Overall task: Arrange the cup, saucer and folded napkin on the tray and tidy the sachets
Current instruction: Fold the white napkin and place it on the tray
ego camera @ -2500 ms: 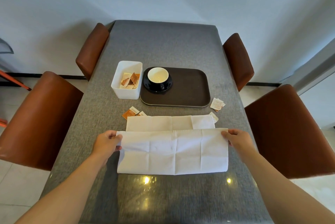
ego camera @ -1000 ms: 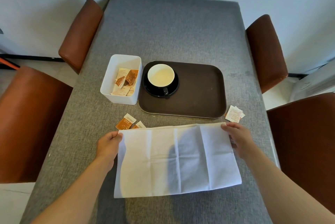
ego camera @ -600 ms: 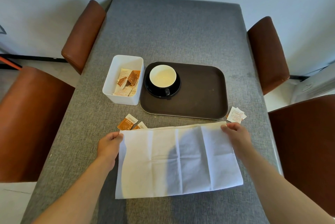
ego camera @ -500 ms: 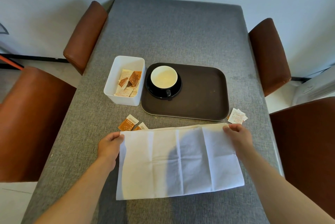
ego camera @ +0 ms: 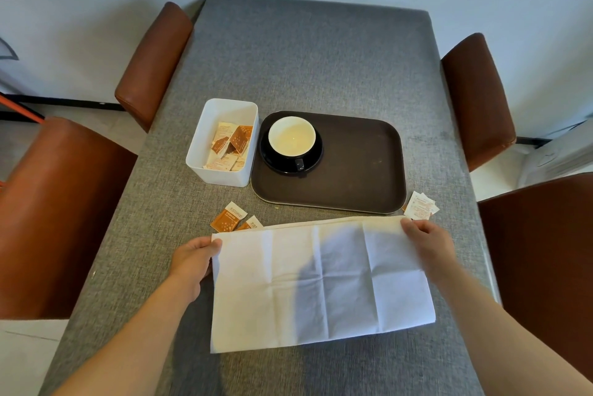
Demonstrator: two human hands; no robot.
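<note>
Both hands pinched our white napkin's (ego camera: 321, 283) far corners, left hand (ego camera: 194, 259) and right hand (ego camera: 425, 243), low in frame on the tabletop (ego camera: 305, 68); cup (ego camera: 292, 137) sat on tray (ego camera: 362, 171) above.

Nothing printed is legible. The orange sachet (ego camera: 228, 217) just beyond the left hand (ego camera: 192, 259) carries a dark line of print too small to read. The white sachets (ego camera: 419, 205) just past the right hand (ego camera: 425, 243) and the sachets in the white box (ego camera: 224, 142) show only faint, unreadable marks.
</note>
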